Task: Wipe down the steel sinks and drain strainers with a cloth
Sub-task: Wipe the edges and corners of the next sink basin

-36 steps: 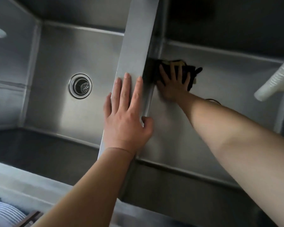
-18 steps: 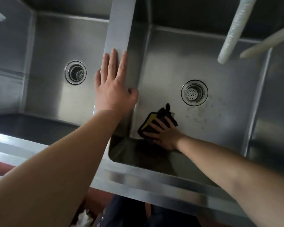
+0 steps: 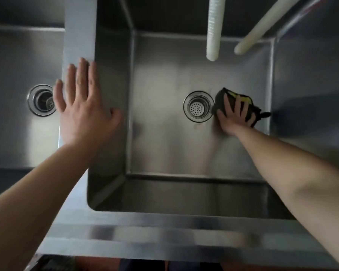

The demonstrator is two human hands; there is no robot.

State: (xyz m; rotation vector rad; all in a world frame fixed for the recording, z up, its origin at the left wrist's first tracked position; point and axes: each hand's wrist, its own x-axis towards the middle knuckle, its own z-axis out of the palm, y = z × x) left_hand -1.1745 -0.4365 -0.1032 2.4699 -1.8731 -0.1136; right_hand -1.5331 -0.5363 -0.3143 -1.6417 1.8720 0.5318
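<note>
Pressing flat, my right hand (image 3: 235,116) spreads straight fingers (image 3: 227,104) on the black-and-yellow cloth (image 3: 249,106), on the right sink (image 3: 164,133) floor just beside its drain strainer (image 3: 198,108). My left hand (image 3: 82,106) rests open on the divider (image 3: 79,36). 2 white hoses (image 3: 213,28) hang above; the floor left of the strainer lies bare.

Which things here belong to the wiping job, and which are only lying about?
Job: cloth under right hand; right sink; right strainer; left sink; left strainer.
Not job: two white hoses; left hand resting on divider.
</note>
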